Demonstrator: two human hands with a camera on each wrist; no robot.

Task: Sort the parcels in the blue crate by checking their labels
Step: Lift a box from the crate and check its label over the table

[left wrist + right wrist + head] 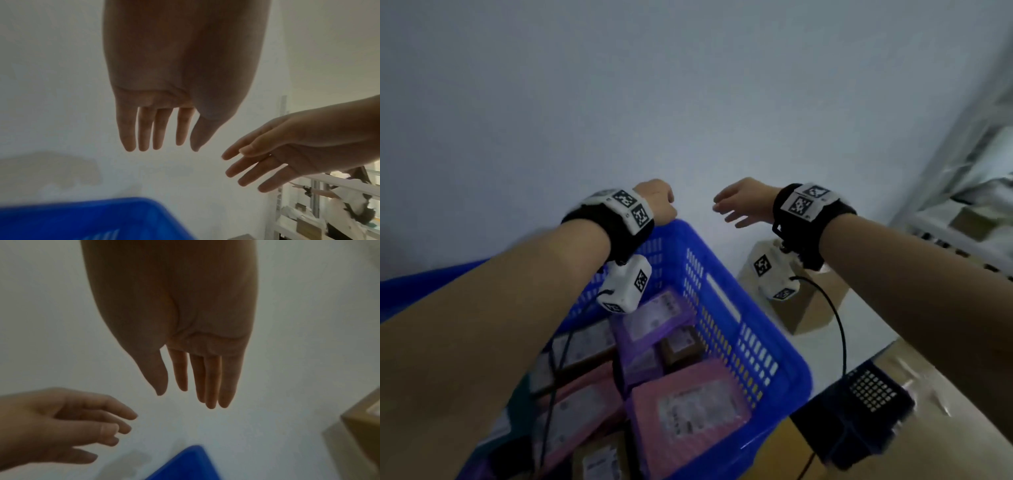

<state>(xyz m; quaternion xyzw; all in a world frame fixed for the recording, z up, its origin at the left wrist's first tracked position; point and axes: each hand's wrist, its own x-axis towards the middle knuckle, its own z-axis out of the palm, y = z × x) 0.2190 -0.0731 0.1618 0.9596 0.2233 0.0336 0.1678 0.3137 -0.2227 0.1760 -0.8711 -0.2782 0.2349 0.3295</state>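
While two empty hands hover, the blue crate [726,294] holds several parcels.

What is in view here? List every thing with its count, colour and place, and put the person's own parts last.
blue crate: one, blue, slotted walls, centre, below the hands.
pink parcels: at least two, pink, labelled, near end of the crate.
purple parcels: about two, purple, labelled, middle of the crate.
brown parcels: a few, brown, partly hidden among the others.
cardboard box: one, brown, right of the crate by the wall.
dark crate: one, dark, lower right.
shelving: one unit, pale, far right.
left hand: empty, fingers straight, above the crate's far rim.
right hand: empty, fingers spread, beside it.
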